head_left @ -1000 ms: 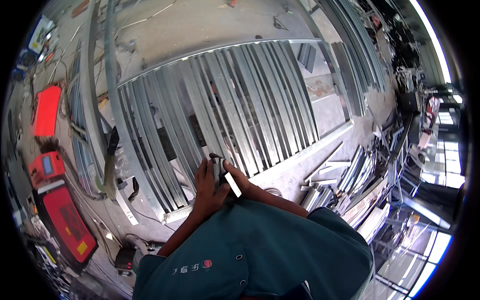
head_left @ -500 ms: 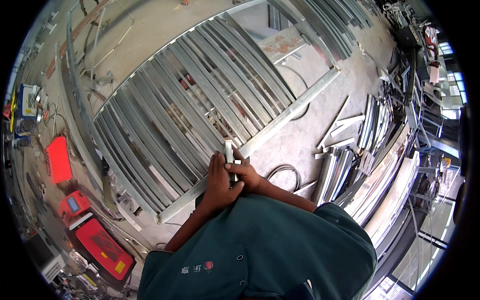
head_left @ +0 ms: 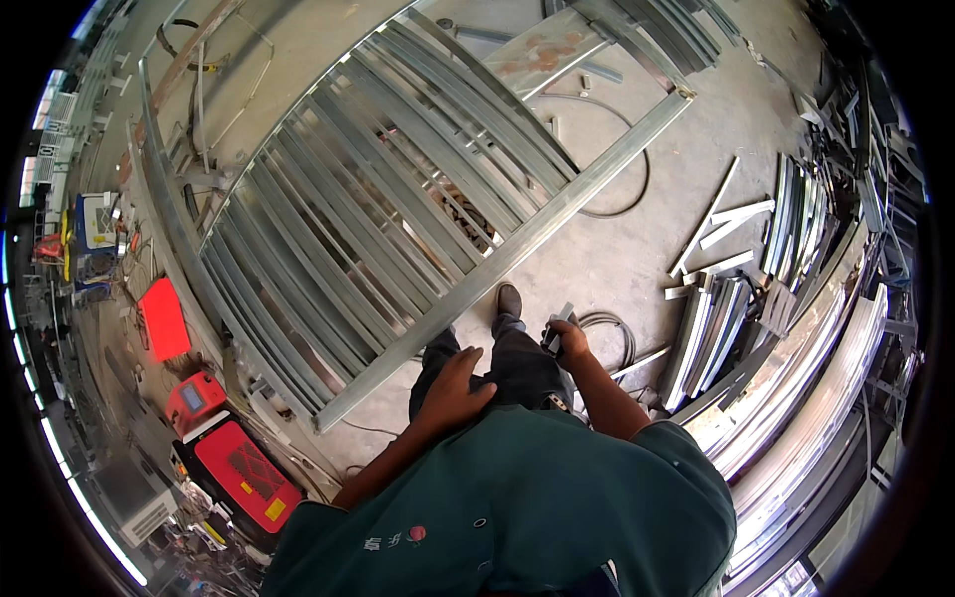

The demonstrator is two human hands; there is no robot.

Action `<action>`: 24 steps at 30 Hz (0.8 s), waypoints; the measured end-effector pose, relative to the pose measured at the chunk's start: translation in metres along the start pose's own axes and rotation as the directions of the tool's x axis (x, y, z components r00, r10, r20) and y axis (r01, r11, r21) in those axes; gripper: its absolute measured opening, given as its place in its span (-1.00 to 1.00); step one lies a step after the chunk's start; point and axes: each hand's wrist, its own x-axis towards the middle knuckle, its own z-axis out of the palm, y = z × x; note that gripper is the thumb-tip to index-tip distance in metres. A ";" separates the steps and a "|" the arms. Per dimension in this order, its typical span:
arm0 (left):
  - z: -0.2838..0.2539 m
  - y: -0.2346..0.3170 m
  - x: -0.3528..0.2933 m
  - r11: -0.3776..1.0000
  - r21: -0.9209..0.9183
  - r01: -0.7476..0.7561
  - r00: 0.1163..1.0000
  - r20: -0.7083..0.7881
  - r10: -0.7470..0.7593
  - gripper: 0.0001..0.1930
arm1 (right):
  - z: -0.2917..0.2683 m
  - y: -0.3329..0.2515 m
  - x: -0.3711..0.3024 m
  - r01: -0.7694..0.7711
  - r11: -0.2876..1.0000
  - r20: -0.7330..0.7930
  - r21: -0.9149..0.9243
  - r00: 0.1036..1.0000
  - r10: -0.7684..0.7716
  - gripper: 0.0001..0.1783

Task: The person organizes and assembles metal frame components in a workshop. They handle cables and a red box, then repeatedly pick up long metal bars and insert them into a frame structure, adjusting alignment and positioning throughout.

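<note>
My right hand (head_left: pixel 571 344) is closed around a short silvery metal piece (head_left: pixel 560 316), out to the right of my legs. A darker part shows below its bright end; its exact kind is too small to make out. My left hand (head_left: pixel 457 392) hangs in front of my body with fingers stretched and thumb apart, holding nothing. Beyond my hands lies a large frame of grey metal bars (head_left: pixel 338 189), set in slanting rows. Its near rail (head_left: pixel 477 284) runs just past my left hand and touches neither hand.
Cut metal lengths (head_left: pixel 716 323) lie stacked at the right, near a coiled cable (head_left: pixel 614 338). A long bundle of bright profiles (head_left: pixel 811 398) curves along the right. At the left stand a red-topped machine (head_left: pixel 244 468), a red box with a display (head_left: pixel 196 399) and a red panel (head_left: pixel 165 319).
My hands have parted. The right has carried the metal piece rightward, away from the frame's rail; the left has let go and dropped nearer my body. My legs and a shoe now show.
</note>
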 end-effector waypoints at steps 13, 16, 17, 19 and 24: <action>0.005 -0.025 -0.046 0.975 -0.081 0.209 0.966 -0.141 -0.218 -0.33 | 0.072 0.052 0.178 0.191 0.613 0.178 -0.766 0.981 -0.084 -0.68; -0.015 -0.027 -0.047 0.946 -0.165 0.278 0.925 -0.220 -0.310 -0.36 | 0.048 0.057 0.139 0.126 0.588 0.152 -0.799 0.988 -0.005 -0.59; -0.018 -0.031 -0.047 0.921 -0.251 0.299 0.901 -0.245 -0.359 -0.37 | 0.048 0.051 0.108 0.207 0.523 0.217 -0.827 0.975 -0.043 -0.57; -0.024 -0.047 -0.041 0.856 -0.408 0.316 0.851 -0.276 -0.446 -0.39 | 0.101 -0.003 0.014 0.326 0.375 0.341 -0.868 0.940 -0.029 -0.56; -0.052 -0.059 0.028 0.845 -0.534 0.031 0.883 -0.381 -0.273 -0.40 | 0.209 -0.061 -0.056 0.684 -0.169 0.683 -0.709 0.607 -0.407 -0.44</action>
